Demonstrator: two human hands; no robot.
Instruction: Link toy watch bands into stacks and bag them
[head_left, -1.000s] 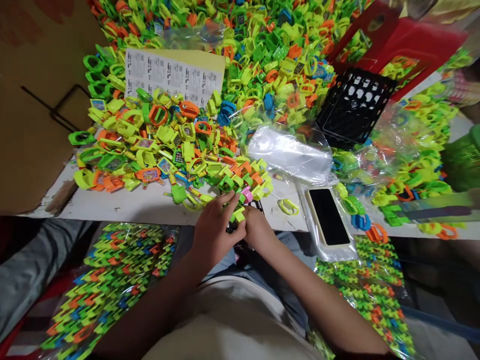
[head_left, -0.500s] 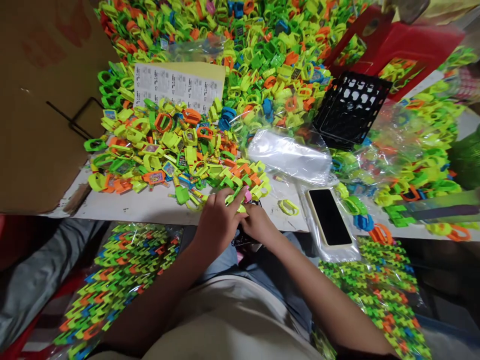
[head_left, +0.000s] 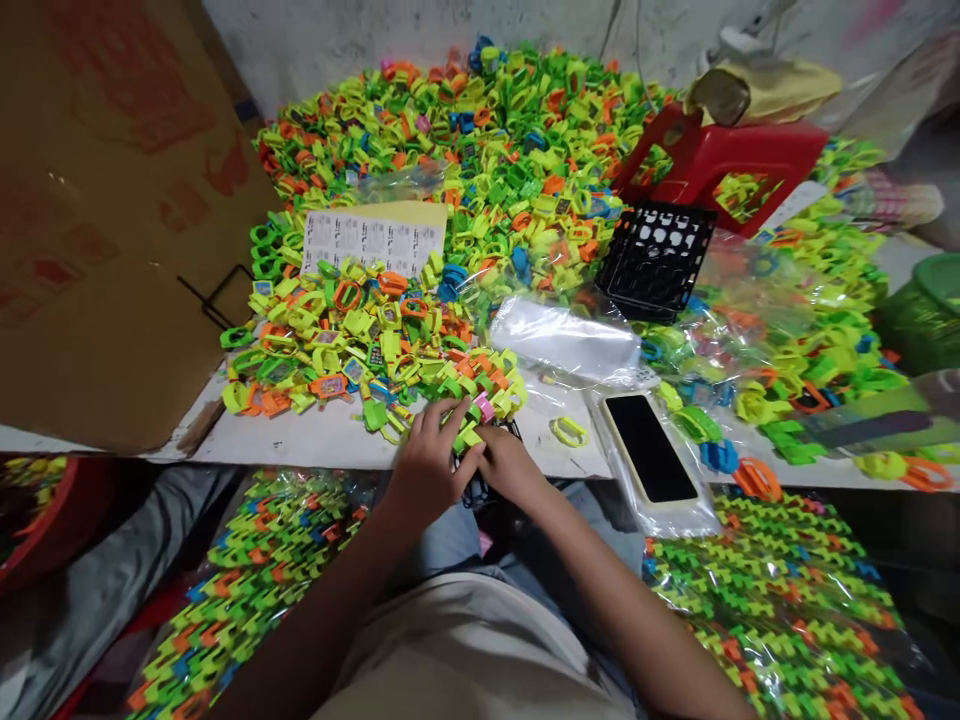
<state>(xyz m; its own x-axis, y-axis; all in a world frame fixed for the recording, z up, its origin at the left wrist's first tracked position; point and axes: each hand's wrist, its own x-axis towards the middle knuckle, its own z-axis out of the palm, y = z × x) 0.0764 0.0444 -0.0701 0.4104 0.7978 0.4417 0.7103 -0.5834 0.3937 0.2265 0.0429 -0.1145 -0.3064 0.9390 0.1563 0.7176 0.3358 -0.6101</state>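
My left hand is closed, thumb and fingers around a yellow-green plastic toy watch at the table's front edge. Pressed close on its right is my right hand, fingers curled in; what they grip is hidden. Parts of a black plastic grid tray show beneath and behind both hands. Just beyond the fingers, a pink toy watch sits among orange and yellow ones lined up in rows. One loose yellow toy watch lies to the right of my hands.
A large toy-watch heap covers the back. Around it are a sticker sheet, clear bags, a black grid-tray stack, a red stool, a phone and a cardboard box. Bagged watches flank my lap.
The view has tilted up, so the wall behind the heap now shows. My hands stay together at the table edge; the left fingers have shifted slightly around the yellow-green toy watch.
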